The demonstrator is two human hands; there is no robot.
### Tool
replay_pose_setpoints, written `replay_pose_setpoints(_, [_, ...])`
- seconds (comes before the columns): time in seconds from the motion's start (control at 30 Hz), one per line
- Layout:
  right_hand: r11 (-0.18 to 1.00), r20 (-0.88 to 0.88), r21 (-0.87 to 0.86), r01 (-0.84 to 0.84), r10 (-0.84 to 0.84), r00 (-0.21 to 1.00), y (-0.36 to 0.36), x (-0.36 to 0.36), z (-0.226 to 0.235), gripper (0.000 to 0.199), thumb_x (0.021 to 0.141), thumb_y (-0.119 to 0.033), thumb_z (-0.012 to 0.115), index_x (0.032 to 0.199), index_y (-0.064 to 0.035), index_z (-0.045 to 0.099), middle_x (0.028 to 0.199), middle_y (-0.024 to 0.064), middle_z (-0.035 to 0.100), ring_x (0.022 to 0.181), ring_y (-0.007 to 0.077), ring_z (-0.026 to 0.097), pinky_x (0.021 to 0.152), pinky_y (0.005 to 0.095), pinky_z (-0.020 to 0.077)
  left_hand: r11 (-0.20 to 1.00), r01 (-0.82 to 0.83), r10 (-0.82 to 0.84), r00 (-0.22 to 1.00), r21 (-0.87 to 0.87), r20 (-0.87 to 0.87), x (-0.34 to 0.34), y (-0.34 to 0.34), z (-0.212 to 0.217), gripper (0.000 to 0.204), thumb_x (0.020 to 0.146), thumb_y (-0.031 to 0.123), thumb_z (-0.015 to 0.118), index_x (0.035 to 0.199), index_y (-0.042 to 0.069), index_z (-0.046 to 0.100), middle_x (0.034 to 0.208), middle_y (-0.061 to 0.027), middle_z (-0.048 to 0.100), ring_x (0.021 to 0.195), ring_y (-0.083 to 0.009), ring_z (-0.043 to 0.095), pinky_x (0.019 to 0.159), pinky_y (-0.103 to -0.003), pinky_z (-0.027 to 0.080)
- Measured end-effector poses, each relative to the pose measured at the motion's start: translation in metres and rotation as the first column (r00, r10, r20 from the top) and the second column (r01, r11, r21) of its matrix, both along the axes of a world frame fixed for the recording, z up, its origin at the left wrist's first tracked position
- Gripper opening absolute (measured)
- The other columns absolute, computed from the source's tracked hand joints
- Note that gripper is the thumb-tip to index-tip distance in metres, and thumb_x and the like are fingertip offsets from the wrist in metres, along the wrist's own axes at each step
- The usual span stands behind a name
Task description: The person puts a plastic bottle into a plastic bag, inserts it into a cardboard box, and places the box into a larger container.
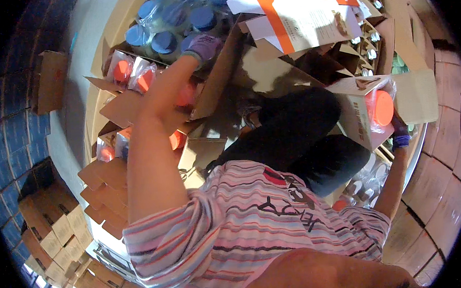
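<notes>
My left hand (204, 46), in a purple glove, reaches over an open carton at the upper left. It is at the near edge of several jars with blue lids (203, 18) under clear plastic film. Its fingers point away from me, and I cannot make out whether they grip a lid. My right hand (400, 134), also gloved in purple, is at the right side of a small open box (354, 106) beside my knee. An orange-lidded jar (382, 108) wrapped in clear film sits in that box's opening. The right fingers close on the box's edge, partly in shadow.
Orange-lidded jars (122, 70) in small boxes stand below the blue-lidded ones. A white and orange printed carton (297, 15) lies across the top. Brown cardboard dividers (105, 184) are at the left. Clear bottles (368, 181) lie near my right forearm. Stacked cartons (440, 159) line the right.
</notes>
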State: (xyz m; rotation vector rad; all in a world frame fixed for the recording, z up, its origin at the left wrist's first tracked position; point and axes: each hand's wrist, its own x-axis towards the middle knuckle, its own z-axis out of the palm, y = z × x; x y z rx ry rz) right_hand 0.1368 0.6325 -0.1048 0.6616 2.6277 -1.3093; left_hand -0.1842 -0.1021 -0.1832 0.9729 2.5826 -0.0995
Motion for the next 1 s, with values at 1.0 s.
replay_pose_setpoints(1.0, [0.612, 0.277, -0.561, 0.558, -0.496, 0.823, -0.096, 0.0, 0.08, 0.055, 0.091, -0.035, 0.053, 0.14, -0.0128, 0.041, 0.139, 0.0118, 0.046, 0.124, 0.0229, 0.047, 0.098, 0.0451, 0.0423, 0.906, -0.258, 0.329, 0.928, 0.336, -0.176, 0.044, -0.16, 0.258, 0.038, 0.077, 0.03, 0.065, 0.109, 0.009, 0.067, 0.092, -0.0158, 0.069, 0.088, -0.0303, 0.066, 0.081, -0.038, 0.051])
